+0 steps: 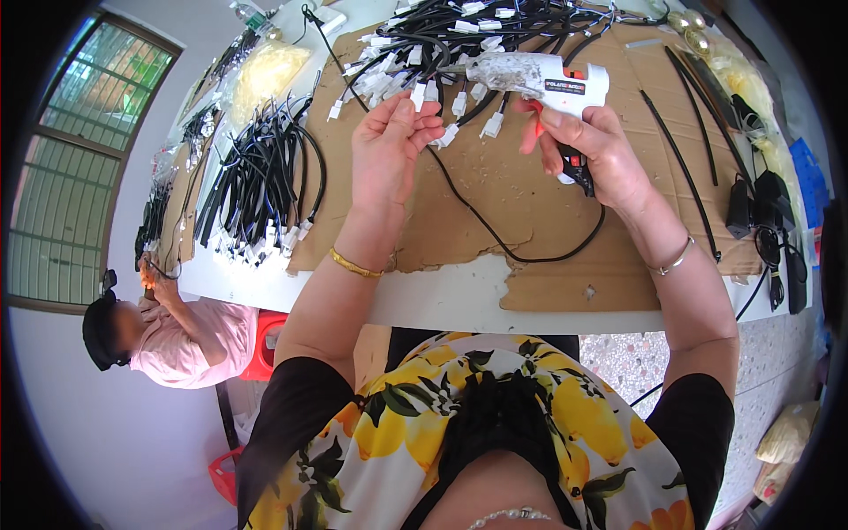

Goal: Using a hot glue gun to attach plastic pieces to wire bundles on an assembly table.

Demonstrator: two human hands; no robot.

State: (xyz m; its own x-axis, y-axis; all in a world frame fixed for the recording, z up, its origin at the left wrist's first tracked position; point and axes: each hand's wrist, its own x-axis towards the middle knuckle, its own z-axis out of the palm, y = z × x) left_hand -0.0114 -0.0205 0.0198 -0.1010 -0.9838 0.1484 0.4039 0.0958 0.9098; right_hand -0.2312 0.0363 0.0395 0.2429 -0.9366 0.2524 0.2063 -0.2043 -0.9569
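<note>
My right hand is wrapped round the handle of a white hot glue gun. Its grimy grey front and nozzle point left, close to my other hand. Between thumb and fingers, my left hand pinches a small white connector. The nozzle tip lies just above and right of this connector; whether they touch, I cannot tell. Right behind both hands spreads a heap of black cables with white connectors on their ends. A black cord loops over the cardboard below the gun.
Brown cardboard covers most of the white table. A bundle of black cables lies at left, near a yellowish plastic bag. Loose black cables and power adapters lie at right. A co-worker in pink works at far left.
</note>
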